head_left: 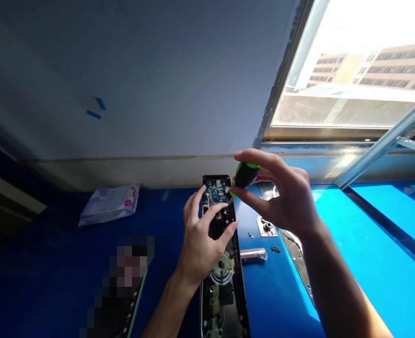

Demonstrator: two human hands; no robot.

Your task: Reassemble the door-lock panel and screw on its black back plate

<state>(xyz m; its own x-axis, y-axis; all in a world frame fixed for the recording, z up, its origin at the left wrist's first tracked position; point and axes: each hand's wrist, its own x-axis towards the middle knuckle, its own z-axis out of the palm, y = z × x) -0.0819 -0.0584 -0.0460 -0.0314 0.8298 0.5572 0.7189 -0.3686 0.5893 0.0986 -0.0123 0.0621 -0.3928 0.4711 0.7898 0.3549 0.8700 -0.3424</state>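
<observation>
Bare right forearm (337,277) comes nearest the camera, reaching in from the lower right over the blue desk (168,209) to the right hand (290,199). That hand is closed in a pinch, thumb and fingertips around the black-and-green handle of a screwdriver (246,176), its shaft slanting down and left. Where the tip ends is hard to tell, as the left hand (200,239) comes close to it.

Under both hands is a long black housing (242,300), its far end just short of the desk's back edge and its near end cut off by the view. It looks stiff and fairly heavy, perhaps slippery along its glossy rim; the 2 long side rims seem the safest hold. The circuit board (216,199) at its far end and the thin wires beside it look fragile, better not pressed or tugged.

The left hand is spread over the housing, fingers apart, gripping nothing that shows: fingertips reach the board area and the thumb lies by the right rim. Whether the index finger touches the shaft, I cannot tell.

Right of the housing are a film-wrapped cylinder (253,256), a metal plate (271,231) and 2 groups of small parts: silvery pieces (250,235) and dark pieces (275,249). Left of it, near the desk's back edge, lies a pale package (110,204).
</observation>
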